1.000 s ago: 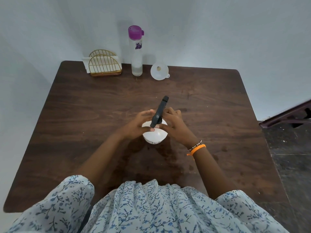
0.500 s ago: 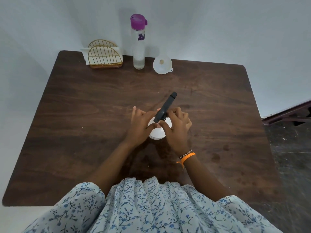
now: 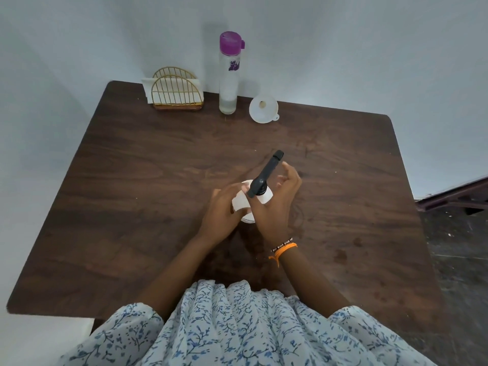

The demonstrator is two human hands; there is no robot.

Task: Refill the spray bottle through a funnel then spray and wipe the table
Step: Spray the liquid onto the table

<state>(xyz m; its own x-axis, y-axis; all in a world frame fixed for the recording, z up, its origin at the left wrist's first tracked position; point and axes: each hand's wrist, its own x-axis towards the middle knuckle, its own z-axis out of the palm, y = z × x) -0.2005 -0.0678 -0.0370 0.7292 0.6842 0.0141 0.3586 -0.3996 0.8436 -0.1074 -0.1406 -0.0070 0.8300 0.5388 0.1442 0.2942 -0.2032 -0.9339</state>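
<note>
I am sitting at the near edge of a dark brown wooden worktop point(image 3: 148, 196) with rounded corners, and the white plastic spray bottle with a black trigger head point(image 3: 260, 180) is standing near its middle, well apart from every edge. My left hand point(image 3: 224, 210) is wrapping its fingers round the white body of the bottle, gripping it from the left. My right hand point(image 3: 277, 204) is lying against the bottle's right side just under the black head, its thumb touching the neck while the other fingers point(image 3: 286, 167) are spreading loose and half curled in the air, gripping nothing that I can make out. The black nozzle is pointing away from me, up and to the right. Bare wood is lying open all round the bottle on the left, right and far sides. Along the far edge, against the pale wall, a gold wire napkin holder with white paper napkins point(image 3: 175, 92) is standing at the left, a tall clear bottle with a purple cap point(image 3: 229, 75) is standing upright just beside it, and a white plastic funnel point(image 3: 263, 109) is lying mouth toward me near that bottle. A dark floor is showing beyond the right edge.
</note>
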